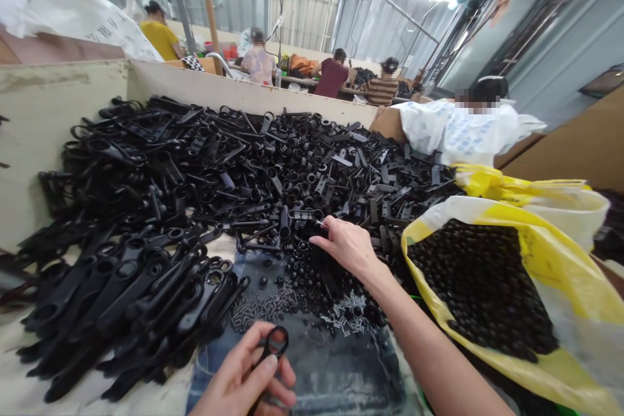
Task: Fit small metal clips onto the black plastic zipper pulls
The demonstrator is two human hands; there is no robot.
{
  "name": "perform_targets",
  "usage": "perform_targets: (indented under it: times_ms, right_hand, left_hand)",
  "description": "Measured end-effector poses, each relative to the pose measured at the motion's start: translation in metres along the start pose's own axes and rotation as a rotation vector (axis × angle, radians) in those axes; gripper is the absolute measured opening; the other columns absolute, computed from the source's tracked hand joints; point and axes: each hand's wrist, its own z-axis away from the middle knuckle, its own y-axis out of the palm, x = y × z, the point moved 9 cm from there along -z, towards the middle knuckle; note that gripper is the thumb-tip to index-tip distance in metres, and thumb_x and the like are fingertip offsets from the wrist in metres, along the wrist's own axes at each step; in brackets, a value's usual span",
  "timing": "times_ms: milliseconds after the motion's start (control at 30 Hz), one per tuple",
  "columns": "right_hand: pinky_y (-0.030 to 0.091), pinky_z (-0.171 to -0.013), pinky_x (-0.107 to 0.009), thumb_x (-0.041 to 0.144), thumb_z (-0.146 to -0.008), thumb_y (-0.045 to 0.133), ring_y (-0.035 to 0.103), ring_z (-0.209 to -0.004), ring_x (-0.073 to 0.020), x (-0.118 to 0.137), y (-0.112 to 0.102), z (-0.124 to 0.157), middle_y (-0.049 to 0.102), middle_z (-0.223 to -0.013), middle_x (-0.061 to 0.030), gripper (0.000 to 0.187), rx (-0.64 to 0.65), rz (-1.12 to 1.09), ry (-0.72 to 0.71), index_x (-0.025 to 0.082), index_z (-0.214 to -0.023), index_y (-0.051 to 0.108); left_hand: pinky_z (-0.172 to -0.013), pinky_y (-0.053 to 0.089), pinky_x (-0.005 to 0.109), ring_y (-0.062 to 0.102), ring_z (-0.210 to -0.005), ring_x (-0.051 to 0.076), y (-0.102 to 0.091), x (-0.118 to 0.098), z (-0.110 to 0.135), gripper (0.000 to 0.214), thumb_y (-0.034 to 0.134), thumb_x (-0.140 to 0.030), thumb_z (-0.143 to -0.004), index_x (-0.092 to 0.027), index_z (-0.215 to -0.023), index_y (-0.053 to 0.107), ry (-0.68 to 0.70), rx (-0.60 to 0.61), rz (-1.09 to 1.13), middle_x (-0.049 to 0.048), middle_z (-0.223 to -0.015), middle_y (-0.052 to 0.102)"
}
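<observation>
- Left hand [258, 370] is down at the bottom edge, grip pinching a black ring-ended plastic part [278, 341] between thumb and fingers. Ring's up top; the rest is mostly behind the fingers, so no clue about its full shape. The wrist is cut off.
- Right hand [348, 244] is reaching over the near edge of a big heap of black plastic parts [195, 156]. Thumb and fingertips are near each other with a pale glint there, but honestly can't tell if that grip is pinching anything.
- Between the hands: small silver metal pins [266, 305] on a dark bluish sheet [351, 377]. Too tiny to make out individually.
- Over left, long black ring-topped handles [121, 292] overlap on the pale surface [170, 400], hiding a lot of each other.
- Far right, a yellow-and-white plastic bag [560, 286] of small rounded black pieces [478, 279] runs out of frame. Single pieces blur together.
</observation>
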Motion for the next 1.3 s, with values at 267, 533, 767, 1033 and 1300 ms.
perform_targets:
  times_ms: [267,533,767,1033,1300]
  right_hand:
    - [0.053,-0.068,-0.026,0.031,-0.104,0.055,0.073,-0.08,-0.0182,0.007,-0.001,0.049,0.079,-0.097,-0.0048,0.027,0.038,-0.383,0.011,0.018,-0.121,0.072]
    - [0.052,-0.068,-0.026,0.043,-0.099,0.065,0.064,-0.078,-0.0174,0.053,0.014,0.137,0.069,-0.088,-0.0036,0.026,0.008,-1.134,-0.032,0.024,-0.103,0.083]
    - [0.052,-0.061,-0.025,0.028,-0.097,0.069,0.066,-0.069,-0.0167,0.061,0.018,0.154,0.075,-0.088,-0.0041,0.014,-0.058,-0.96,-0.157,0.024,-0.098,0.082]
    - [0.056,-0.067,-0.026,0.022,-0.098,0.068,0.071,-0.076,-0.0183,0.067,0.019,0.168,0.075,-0.087,-0.0054,0.016,-0.094,-0.953,-0.267,0.024,-0.104,0.082]
    - [0.054,-0.061,-0.026,0.045,-0.096,0.072,0.067,-0.069,-0.0182,0.043,0.029,0.171,0.072,-0.08,-0.0041,0.023,-0.096,-1.187,0.033,0.024,-0.092,0.083]
  left_hand:
    - [-0.054,0.043,0.022,0.051,-0.06,0.009,0.012,-0.004,0.003,0.056,0.086,-0.046,-0.079,-0.017,-0.123,0.068,-0.056,0.042,0.379,-0.0005,-0.078,0.064]
    - [-0.061,0.054,0.027,0.054,-0.068,0.013,0.012,-0.003,-0.002,0.051,0.084,-0.046,-0.082,-0.018,-0.121,0.067,0.094,-0.027,0.201,0.0007,-0.085,0.064]
    - [-0.052,0.054,0.024,0.057,-0.067,0.014,0.013,-0.01,-0.001,0.024,0.078,-0.032,-0.078,-0.02,-0.092,0.064,0.225,-0.123,-0.253,-0.0025,-0.08,0.06]
    - [-0.049,0.041,0.02,0.05,-0.051,0.008,0.02,0.003,0.006,0.026,0.071,-0.029,-0.083,-0.02,-0.106,0.06,0.189,-0.063,-0.287,-0.0045,-0.077,0.064]
    - [-0.044,0.021,0.017,0.03,-0.041,-0.002,0.028,0.016,0.017,0.048,0.09,-0.039,-0.076,-0.02,-0.113,0.066,-0.025,0.062,0.337,-0.0074,-0.076,0.057]
